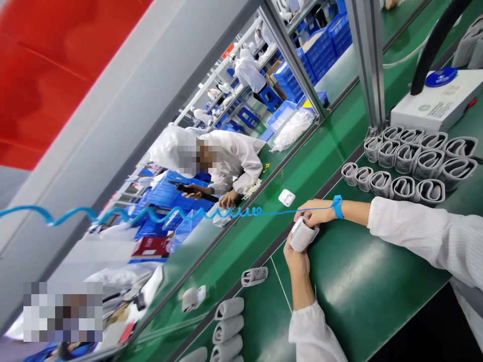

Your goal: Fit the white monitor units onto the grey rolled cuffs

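A light grey rolled cuff (303,235), shaped like a blood-pressure wrist cuff, is held between my two hands above the green table. My left hand (297,259), coming up from the bottom, is closed around its lower side. From the right comes my right hand (317,213), its fingers bent onto the cuff's upper rim and partly hidden. A blue strap (337,206) circles my right wrist, joined to a coiled blue cord (211,213) that stretches left. Close beyond my hands lies a small white square piece (287,197).
Rows of rolled cuffs (403,187) stand at right, near a white box (435,100) with a black hose. More cuffs (228,329) lie at lower left. Metal posts (368,65) rise from the table (373,256). Across it, a co-worker (237,151) holds a dark tool.
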Motion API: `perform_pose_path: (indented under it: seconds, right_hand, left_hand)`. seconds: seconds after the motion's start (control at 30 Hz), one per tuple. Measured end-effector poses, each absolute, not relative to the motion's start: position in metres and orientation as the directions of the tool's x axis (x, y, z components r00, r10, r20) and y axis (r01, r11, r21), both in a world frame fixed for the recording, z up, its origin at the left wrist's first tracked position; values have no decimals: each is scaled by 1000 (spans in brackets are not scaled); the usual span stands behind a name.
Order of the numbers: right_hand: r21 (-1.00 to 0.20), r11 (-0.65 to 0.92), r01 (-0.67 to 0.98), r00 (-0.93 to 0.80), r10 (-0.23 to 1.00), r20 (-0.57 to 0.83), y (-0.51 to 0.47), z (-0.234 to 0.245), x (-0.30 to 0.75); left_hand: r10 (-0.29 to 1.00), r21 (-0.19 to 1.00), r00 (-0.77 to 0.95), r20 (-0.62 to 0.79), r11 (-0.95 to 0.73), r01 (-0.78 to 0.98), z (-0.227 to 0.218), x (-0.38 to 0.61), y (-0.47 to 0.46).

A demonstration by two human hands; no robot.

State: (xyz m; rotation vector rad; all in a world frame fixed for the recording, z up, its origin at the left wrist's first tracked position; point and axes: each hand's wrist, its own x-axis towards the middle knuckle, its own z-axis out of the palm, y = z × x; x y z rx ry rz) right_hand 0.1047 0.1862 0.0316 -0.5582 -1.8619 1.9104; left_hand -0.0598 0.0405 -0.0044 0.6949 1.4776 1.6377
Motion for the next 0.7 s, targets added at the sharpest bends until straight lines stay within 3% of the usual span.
perform_pose_path:
  seconds: [0.13, 0.27, 0.4, 0.53, 0.6, 0.7]
  right_hand:
    - [-994, 104, 32, -832, 553, 31, 190, 26, 106]
    - [-993, 116, 22, -836, 547, 46, 193, 20, 104]
    - [-983, -179, -51, -826, 561, -59, 188, 16, 100]
    - [-854, -499, -151, -834, 528, -161, 167, 10, 90]
    - [-827, -532, -180, -836, 525, -156, 154, 6, 80]
    - [-844, -476, -247, -765, 630, -131, 149, 3, 63]
  left_hand:
    - [849, 984, -517, -109, 18, -177, -9, -62, 40]
    - [847, 985, -522, -101, 13, -169, -10, -61, 40]
    - [812, 976, -576, -93, -40, -214, -8, -59, 44]
    - [709, 956, -705, 29, -227, -188, -6, -61, 51]
    - [692, 969, -713, 113, -234, -74, -7, -61, 54]
    - [730, 984, -661, 175, -153, 92, -11, -58, 54]
